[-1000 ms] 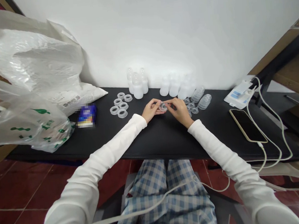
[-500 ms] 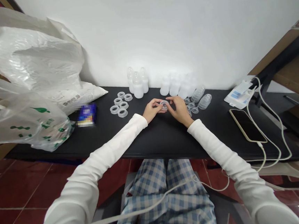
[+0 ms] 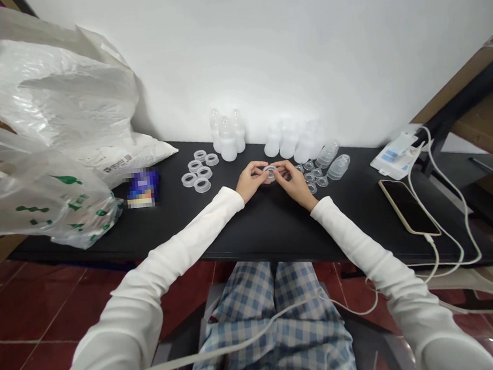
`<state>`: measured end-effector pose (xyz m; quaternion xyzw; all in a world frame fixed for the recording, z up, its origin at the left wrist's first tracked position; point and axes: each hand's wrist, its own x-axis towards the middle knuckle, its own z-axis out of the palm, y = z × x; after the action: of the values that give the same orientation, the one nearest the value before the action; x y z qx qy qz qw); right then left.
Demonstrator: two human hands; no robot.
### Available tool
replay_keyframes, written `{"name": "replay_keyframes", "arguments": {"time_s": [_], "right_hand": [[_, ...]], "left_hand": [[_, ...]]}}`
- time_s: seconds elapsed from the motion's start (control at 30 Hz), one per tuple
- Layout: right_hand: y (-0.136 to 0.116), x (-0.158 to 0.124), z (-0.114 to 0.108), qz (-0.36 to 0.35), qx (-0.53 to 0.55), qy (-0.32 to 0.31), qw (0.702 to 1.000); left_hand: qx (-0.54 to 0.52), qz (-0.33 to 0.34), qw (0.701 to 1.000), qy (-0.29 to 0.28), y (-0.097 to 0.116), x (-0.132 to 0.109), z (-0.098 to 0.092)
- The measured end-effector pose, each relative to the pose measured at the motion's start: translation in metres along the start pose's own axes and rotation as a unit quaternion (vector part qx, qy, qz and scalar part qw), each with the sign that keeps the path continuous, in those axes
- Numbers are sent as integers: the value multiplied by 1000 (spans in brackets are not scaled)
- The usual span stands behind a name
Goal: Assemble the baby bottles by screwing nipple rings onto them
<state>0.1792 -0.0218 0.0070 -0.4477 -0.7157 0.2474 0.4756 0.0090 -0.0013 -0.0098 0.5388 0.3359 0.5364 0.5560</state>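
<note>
Between my hands is a translucent bottle collar ring [image 3: 270,174], held just above the black table. My left hand [image 3: 252,180] grips its left side with thumb and fingers. Closed on the right side of the same ring is my right hand [image 3: 292,182]; whether a nipple sits inside it is too small to tell. Several similar rings [image 3: 202,185] lie to the left. Right of my right hand are several clear nipples [image 3: 310,177] and stacked clear caps [image 3: 339,167]. Three capped white bottles [image 3: 228,143] stand behind, left of several uncapped white bottles [image 3: 288,143].
Plastic bags [image 3: 69,183] bulge over the table's left end, beside a small blue packet [image 3: 143,187]. On the right lie a phone [image 3: 407,205] with its charging cable and a white power strip [image 3: 393,158]. A white wall [image 3: 261,51] rises behind the table.
My right hand's fingers have closed in on the ring from a more lifted pose. More of the nipples beside that hand shows. The left hand has hardly moved.
</note>
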Motion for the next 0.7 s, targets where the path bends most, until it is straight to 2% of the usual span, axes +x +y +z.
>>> {"name": "replay_keyframes", "arguments": {"time_s": [0.3, 0.5, 0.7], "right_hand": [[7, 2, 4, 29, 60, 1, 998], [6, 1, 5, 32, 58, 6, 998], [7, 2, 5, 36, 54, 17, 998]], "left_hand": [[32, -7, 999, -4, 1, -1, 2], [8, -51, 999, 17, -2, 0, 3], [13, -36, 999, -13, -2, -1, 4]]}}
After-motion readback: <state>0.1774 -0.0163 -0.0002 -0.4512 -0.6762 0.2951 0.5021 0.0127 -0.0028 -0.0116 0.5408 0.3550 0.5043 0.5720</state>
